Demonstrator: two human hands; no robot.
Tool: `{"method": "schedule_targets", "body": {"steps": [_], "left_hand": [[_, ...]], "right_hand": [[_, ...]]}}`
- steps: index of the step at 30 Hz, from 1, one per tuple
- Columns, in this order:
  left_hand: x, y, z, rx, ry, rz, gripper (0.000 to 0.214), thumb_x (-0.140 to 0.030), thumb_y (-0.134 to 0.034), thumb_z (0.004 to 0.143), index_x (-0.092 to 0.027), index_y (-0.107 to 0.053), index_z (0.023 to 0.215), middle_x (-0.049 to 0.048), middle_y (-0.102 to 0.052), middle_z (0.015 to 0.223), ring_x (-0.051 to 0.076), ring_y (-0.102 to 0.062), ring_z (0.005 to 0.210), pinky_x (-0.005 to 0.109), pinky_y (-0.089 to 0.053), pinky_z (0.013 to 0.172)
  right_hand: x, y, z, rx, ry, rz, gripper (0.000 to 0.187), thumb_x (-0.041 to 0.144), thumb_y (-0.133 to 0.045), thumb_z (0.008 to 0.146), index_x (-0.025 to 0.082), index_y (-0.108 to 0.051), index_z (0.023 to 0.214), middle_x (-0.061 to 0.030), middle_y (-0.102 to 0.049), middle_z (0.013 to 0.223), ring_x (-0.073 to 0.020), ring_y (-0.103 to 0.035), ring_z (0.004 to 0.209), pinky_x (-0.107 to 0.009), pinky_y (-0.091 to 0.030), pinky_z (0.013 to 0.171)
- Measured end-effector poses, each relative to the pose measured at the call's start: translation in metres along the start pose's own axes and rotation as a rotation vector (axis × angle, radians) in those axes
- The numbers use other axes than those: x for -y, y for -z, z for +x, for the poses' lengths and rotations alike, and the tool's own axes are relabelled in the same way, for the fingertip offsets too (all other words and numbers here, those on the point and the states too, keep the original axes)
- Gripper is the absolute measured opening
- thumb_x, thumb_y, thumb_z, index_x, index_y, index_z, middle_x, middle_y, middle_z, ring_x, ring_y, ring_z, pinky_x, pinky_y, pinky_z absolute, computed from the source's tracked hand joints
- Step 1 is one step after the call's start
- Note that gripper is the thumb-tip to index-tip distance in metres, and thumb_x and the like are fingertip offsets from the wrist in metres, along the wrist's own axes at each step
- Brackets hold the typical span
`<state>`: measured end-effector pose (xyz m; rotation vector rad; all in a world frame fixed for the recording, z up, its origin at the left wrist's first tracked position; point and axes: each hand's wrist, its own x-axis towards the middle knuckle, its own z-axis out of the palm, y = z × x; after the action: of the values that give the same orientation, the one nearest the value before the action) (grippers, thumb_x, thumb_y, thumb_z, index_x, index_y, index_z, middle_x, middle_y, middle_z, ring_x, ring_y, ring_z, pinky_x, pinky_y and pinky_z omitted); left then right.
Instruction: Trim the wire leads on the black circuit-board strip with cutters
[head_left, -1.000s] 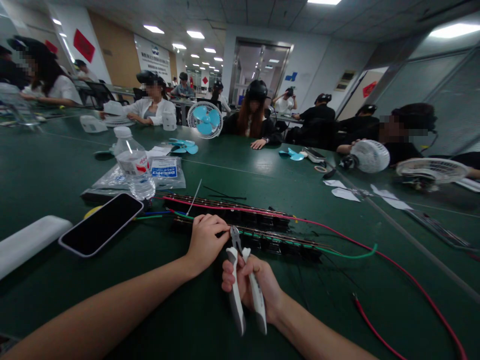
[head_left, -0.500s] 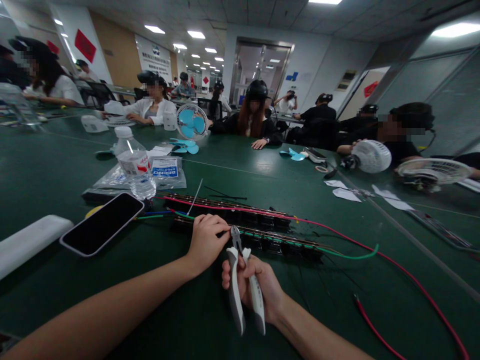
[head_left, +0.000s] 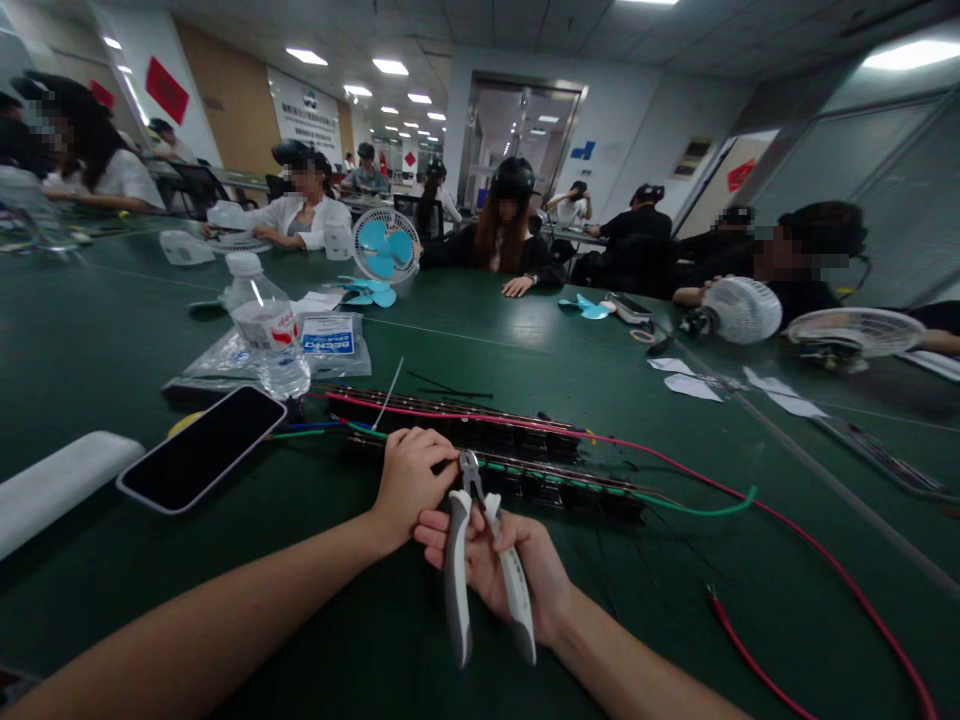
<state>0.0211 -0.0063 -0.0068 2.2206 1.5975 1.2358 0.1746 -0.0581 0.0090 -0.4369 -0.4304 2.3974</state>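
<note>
My right hand (head_left: 517, 570) holds diagonal cutting pliers (head_left: 471, 480) with white and grey handles. Their handles are spread, some fingers are extended behind them, and the jaws point away from me. The jaws touch or nearly touch my left fingertips. Bent over the nearer long black strip (head_left: 562, 488), my left hand (head_left: 412, 475) has its thumb and forefinger pinched together; what they hold is hidden. A green wire (head_left: 697, 510) runs along this strip. Behind it lies a second black strip (head_left: 517, 430) with a red wire (head_left: 660, 457) along it. A white cable tie (head_left: 390, 390) sticks up beside my left hand.
To the left are a phone (head_left: 206, 450), a white case (head_left: 60, 485) and a water bottle (head_left: 262, 325) beside a plastic bag (head_left: 352, 345). A short red wire (head_left: 742, 640) lies at right. Across the green table (head_left: 465, 340) are people, fan parts and a blue-bladed fan (head_left: 386, 245).
The pliers' handles have spread wider, and my right fingers have loosened and stretched toward the left. My left hand stays at the nearer black strip.
</note>
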Motion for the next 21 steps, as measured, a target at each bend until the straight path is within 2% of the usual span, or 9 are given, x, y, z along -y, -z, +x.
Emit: {"method": "schedule_targets", "body": {"steps": [14, 21], "left_hand": [[-0.0017, 0.0009, 0.0001, 0.002, 0.005, -0.008, 0.008, -0.021, -0.061, 0.077, -0.023, -0.067, 0.071, -0.0024, -0.065, 0.079, 0.017, -0.055, 0.079, 0.04, -0.029, 0.086], [-0.004, 0.0024, 0.0, 0.005, 0.023, -0.033, 0.007, -0.023, -0.061, 0.077, -0.024, -0.067, 0.073, -0.002, -0.066, 0.081, 0.017, -0.054, 0.08, 0.039, -0.029, 0.085]], "right_hand": [[-0.0003, -0.0016, -0.0008, 0.009, -0.045, -0.003, 0.016, 0.012, -0.042, 0.058, 0.014, -0.051, 0.071, -0.0135, -0.06, 0.102, -0.0268, -0.056, 0.102, -0.048, -0.027, 0.099], [-0.003, 0.0024, 0.0012, -0.024, -0.01, -0.022, 0.012, 0.012, -0.043, 0.059, 0.015, -0.048, 0.07, -0.0107, -0.062, 0.094, -0.0214, -0.06, 0.086, -0.044, -0.035, 0.092]]}}
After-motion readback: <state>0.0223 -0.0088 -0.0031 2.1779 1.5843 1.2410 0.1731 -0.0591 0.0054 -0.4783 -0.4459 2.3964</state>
